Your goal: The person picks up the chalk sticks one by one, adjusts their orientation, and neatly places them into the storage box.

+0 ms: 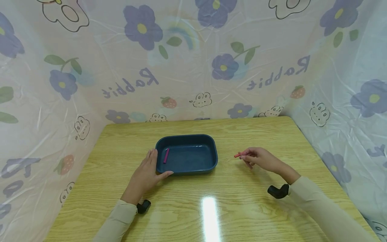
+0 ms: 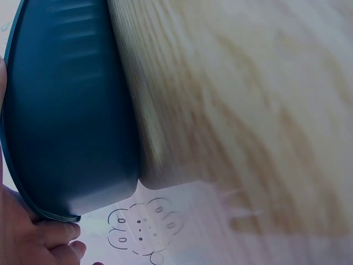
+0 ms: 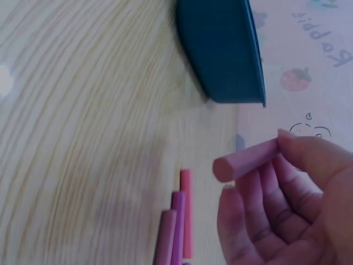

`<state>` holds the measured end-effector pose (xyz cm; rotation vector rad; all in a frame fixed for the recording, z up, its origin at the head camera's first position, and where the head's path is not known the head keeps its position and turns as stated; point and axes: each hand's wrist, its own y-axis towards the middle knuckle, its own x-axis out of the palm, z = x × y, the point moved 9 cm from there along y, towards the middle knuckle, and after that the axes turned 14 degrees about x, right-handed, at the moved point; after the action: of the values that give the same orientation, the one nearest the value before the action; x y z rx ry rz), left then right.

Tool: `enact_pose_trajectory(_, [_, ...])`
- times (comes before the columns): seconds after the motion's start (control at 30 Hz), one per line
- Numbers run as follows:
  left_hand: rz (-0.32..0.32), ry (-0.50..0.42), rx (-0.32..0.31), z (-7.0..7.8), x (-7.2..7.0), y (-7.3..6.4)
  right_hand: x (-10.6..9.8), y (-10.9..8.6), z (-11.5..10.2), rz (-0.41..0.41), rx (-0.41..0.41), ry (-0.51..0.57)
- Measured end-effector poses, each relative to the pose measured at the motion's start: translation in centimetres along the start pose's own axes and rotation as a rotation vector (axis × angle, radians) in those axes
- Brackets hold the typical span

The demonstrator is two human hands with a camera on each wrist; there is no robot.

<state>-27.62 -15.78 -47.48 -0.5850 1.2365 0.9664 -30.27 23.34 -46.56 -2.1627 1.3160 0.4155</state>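
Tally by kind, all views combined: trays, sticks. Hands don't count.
Trays: 1
Sticks: 5 (1 in the tray, 1 in the right hand, 3 on the table)
Total: 6
The right wrist view's bottom edge crops the table group, so 3 is only what shows.

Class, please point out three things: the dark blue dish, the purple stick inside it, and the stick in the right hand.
Dark blue dish (image 1: 190, 160): head view, bare inside floor.
Purple stick (image 1: 166, 156): head view, middle of its length.
Held stick (image 3: 251, 159): right wrist view, its side.
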Motion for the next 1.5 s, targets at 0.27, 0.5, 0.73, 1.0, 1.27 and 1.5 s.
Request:
enact_pose_trajectory(0.27, [0.002, -0.004, -0.001, 0.0, -0.1, -0.1, 0.5, 0.5, -1.4, -0.011, 0.012, 0.143])
enact_pose_trajectory(0.5, [-0.001, -0.005, -0.002, 0.0, 0.0, -0.1, 1.2, 1.0, -2.8, -0.011, 0.055, 0.235])
enact_pose_trajectory(0.73, [0.001, -0.001, 0.004, 0.1, -0.1, -0.1, 2.0, 1.8, -3.8, -0.013, 0.108, 0.319])
enact_pose_trajectory(1.0, [0.009, -0.002, 0.005, -0.2, 0.3, 0.1, 3.7, 3.1, -4.7, -0.058, 0.109, 0.428])
enact_pose_trajectory(1.27, [0.009, 0.008, 0.005, -0.2, 0.2, 0.0, 5.1, 4.3, -5.8, -0.040, 0.162, 0.526])
enact_pose_trajectory(1.5, [0.004, 0.010, 0.007, 0.0, 0.0, 0.0, 5.9, 5.2, -7.6, -0.018, 0.161, 0.515])
